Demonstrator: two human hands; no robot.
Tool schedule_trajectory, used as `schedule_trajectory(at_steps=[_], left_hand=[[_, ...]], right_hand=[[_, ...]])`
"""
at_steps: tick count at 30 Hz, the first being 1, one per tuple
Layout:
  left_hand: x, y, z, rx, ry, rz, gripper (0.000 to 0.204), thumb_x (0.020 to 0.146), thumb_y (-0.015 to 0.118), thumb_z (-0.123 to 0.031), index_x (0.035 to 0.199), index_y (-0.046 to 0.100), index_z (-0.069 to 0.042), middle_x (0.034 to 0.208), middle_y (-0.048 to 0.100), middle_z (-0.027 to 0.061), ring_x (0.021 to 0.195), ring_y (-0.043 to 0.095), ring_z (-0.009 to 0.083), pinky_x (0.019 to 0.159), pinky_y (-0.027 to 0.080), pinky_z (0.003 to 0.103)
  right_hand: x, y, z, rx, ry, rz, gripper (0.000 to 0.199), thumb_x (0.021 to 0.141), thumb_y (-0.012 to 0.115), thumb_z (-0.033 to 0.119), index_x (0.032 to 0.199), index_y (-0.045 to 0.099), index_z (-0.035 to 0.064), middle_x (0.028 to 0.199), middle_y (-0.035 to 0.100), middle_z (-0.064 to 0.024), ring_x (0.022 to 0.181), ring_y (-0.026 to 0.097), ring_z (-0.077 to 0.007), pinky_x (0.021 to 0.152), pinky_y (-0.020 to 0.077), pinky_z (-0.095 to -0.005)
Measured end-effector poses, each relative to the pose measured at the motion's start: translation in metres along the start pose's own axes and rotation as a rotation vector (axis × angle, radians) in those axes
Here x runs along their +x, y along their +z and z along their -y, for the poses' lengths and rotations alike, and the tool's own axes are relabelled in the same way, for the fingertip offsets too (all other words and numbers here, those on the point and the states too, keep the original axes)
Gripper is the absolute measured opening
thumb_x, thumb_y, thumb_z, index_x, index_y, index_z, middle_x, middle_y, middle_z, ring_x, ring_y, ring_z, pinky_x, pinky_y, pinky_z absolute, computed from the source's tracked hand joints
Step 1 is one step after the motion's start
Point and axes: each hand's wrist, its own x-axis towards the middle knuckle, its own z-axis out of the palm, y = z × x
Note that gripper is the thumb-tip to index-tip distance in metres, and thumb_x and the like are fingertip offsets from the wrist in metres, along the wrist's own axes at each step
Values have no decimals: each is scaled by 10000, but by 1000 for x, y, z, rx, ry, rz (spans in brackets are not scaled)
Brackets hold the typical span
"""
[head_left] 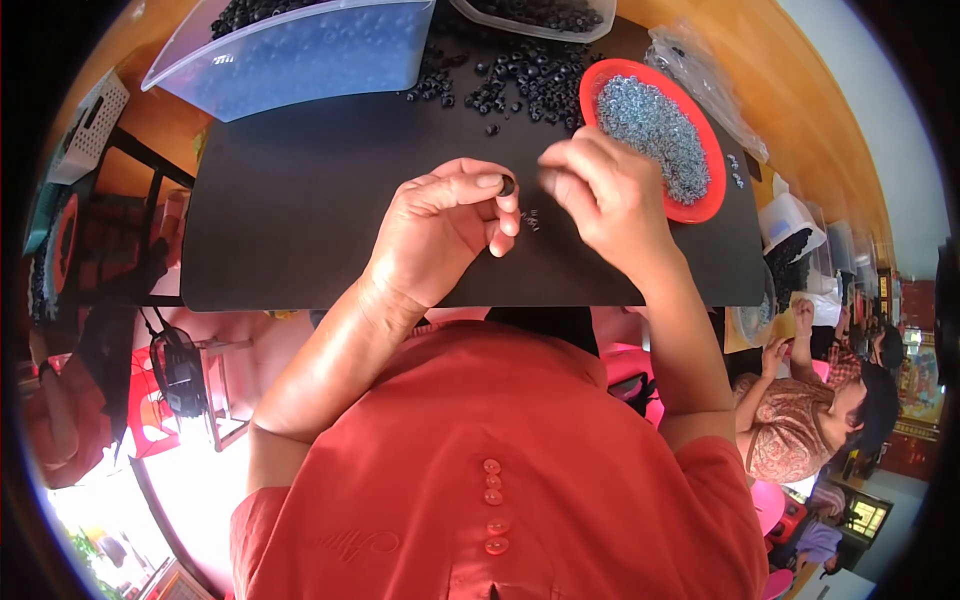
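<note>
My left hand is held over the black table, its thumb and forefinger pinching a small round black part. A short way to the right, my right hand is raised with thumb and forefinger brought together. Motion blurs its fingertips, so whatever they may hold cannot be made out. The two hands are apart. Between them, a few tiny clear or metallic pieces lie on the table top. A red oval tray heaped with small silvery-blue pieces stands just beyond my right hand.
Loose black parts are scattered at the table's far side. A large translucent bin of black parts stands far left, another container far right of it. A clear plastic bag lies beyond the tray. Another person sits to the right.
</note>
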Motion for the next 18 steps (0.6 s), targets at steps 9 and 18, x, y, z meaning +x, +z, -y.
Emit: schedule_trajectory(at_steps=[9, 18], left_hand=[[-2, 1, 1, -49, 46, 42, 186, 919, 586, -172, 977, 625, 1, 873, 569, 100, 762, 545, 218, 628, 421, 313], [3, -2, 3, -39, 35, 50, 177, 914, 591, -167, 966, 607, 2, 873, 596, 105, 755, 568, 219, 635, 437, 318]], right_hand=[[-29, 23, 9, -379, -149, 106, 86, 746, 622, 97, 801, 558, 79, 803, 533, -74, 761, 552, -250, 659, 429, -366], [-16, 18, -8, -411, -75, 12, 168, 754, 701, 29, 872, 589, 71, 797, 530, -75, 661, 557, -268, 587, 444, -384]])
